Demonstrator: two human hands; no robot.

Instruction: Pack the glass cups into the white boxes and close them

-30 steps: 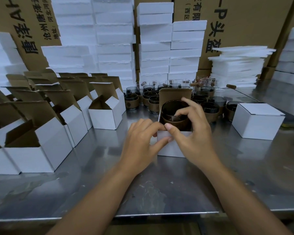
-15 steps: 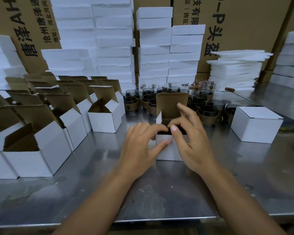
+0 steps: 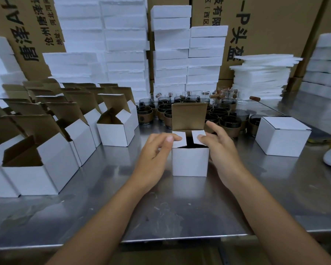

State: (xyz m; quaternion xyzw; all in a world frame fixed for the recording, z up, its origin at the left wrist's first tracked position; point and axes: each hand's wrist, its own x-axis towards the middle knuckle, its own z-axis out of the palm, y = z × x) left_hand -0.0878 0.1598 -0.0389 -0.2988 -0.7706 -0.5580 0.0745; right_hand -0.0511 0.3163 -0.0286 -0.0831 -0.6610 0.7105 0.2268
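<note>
- At mid-bench, the left hand (image 3: 157, 153) is half-curled, with its forefinger and thumb tips on the left flap (image 3: 178, 137) of one white box (image 3: 189, 161). Whether they pinch the flap or only press it cannot be told.
- Right hand (image 3: 222, 150): spread wide, fingers nearly straight. Its thumb tip lies on the right flap (image 3: 198, 134), and the fingers reach past the box's right side.
- Both flaps are folded inward with a dark gap between them. The lid (image 3: 189, 116) stands upright behind, brown side showing. What is inside is hidden.
- Cups (image 3: 229, 123): a crowd just behind the box toward the far edge, dark glass with brown bands. There are well over a dozen, too overlapped to count.
- One closed box (image 3: 283, 138) sits near the right edge.
- Open boxes (image 3: 115, 131) stand in rows along the left side with lids up. At least seven show, and the rear ones overlap.
- Foam slabs (image 3: 170, 54) are stacked along the far edge, with printed cartons (image 3: 275, 25) behind them.
- The bench (image 3: 180, 207) is bare metal toward the near edge.
</note>
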